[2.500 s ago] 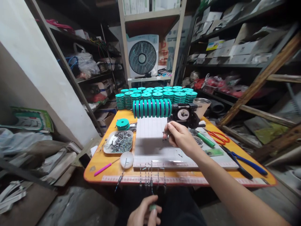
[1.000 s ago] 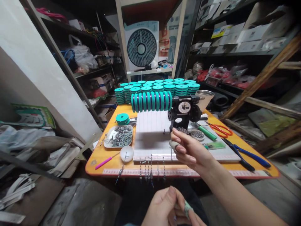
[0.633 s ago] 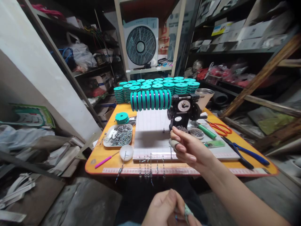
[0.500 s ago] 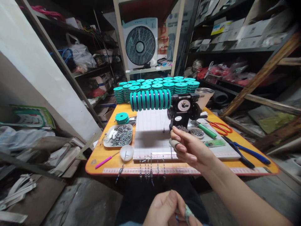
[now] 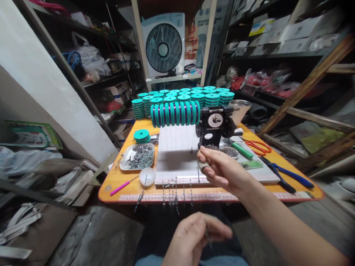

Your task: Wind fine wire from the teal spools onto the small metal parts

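My right hand [image 5: 219,170] hovers over the front of the white board [image 5: 174,162], thumb and forefinger pinched together; what lies in the pinch is too small to make out. Tape wraps one of its fingers. Lower down, in front of the table edge, my left hand [image 5: 194,232] is blurred, its fingers curled together around something thin and dark that hangs below them. Behind the right hand stands a black winding machine [image 5: 212,127] with a dial, carrying a row of turquoise spools [image 5: 175,113]. Thin lines run down from the spools, and small beaded rigs [image 5: 172,192] hang by the front edge.
A dish of small metal parts [image 5: 140,157], a white cup [image 5: 146,177] and a pink-handled tool [image 5: 120,187] lie left. Orange scissors [image 5: 256,147], blue-handled pliers [image 5: 294,177] and a green cylinder [image 5: 242,150] lie right. Stacked spools [image 5: 212,99] line the back, before a box fan [image 5: 163,48].
My left hand has shifted slightly up and its fingers have swung outward to the right. My right hand keeps its pinch in nearly the same place. The view has tilted a little.
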Tool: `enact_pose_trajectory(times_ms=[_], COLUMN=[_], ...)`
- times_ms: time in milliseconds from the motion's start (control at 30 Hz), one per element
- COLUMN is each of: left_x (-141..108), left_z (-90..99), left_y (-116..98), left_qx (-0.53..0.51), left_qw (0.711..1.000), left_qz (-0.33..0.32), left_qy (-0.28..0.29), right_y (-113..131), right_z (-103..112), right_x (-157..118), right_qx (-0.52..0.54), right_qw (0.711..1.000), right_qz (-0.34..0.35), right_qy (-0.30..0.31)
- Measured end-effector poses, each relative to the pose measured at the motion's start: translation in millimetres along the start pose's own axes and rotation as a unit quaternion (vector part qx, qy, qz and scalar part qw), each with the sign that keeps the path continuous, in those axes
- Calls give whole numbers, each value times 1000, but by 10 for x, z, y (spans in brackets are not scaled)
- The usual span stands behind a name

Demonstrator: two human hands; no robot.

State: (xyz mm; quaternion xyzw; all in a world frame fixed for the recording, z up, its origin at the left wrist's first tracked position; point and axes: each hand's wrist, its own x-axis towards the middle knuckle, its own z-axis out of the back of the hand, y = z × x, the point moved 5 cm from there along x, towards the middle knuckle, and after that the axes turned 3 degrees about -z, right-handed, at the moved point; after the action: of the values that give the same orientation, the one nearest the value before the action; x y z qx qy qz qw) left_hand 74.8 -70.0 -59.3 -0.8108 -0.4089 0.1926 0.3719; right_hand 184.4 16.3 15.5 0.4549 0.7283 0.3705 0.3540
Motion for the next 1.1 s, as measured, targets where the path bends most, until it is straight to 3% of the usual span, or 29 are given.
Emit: enact_pose_trajectory(times_ms=[133, 267, 367, 467, 500, 567, 633, 700, 767, 833, 1000, 1100], left_x=[108, 350, 549, 673, 694, 711, 704, 685, 663, 639, 571, 517], left_z=[24, -68, -138, -142, -133, -109, -93, -91, -104, -128, -171, -168], left_y=[-254, -438, -526, -582, -588, -589, -601, -619, -637, -639, -595, -585], left_qx=[124, 139, 136, 143, 147, 157, 167, 176, 183, 173, 76, 38], left_qw=[987, 986, 988, 986, 985, 984, 982, 980, 978, 978, 990, 994], left_qz=[-80, -73, -65, -78, -78, -70, -71, -79, -93, -105, -99, -87], left_qy=[-58, -48, -34, -45, -48, -49, -46, -44, -48, -53, -62, -60], right_y=[130, 283, 380, 400, 387, 338, 272, 209, 171, 148, 99, 83], right_z=[18, -42, -82, -73, -51, 6, 45, 32, -15, -57, -144, -211], right_x=[-51, -99, -119, -127, -125, -114, -97, -68, -25, 31, 115, 122], right_qx=[-198, -353, -459, -508, -497, -428, -307, -176, -63, 23, 129, 139], right_qw=[979, 933, 880, 850, 858, 900, 951, 982, 992, 994, 990, 988], right_qz=[37, 66, 113, 135, 125, 81, 22, -27, -52, -59, -55, -54], right_qy=[-37, -39, -42, -33, -28, -12, 14, 57, 94, 92, -13, -36])
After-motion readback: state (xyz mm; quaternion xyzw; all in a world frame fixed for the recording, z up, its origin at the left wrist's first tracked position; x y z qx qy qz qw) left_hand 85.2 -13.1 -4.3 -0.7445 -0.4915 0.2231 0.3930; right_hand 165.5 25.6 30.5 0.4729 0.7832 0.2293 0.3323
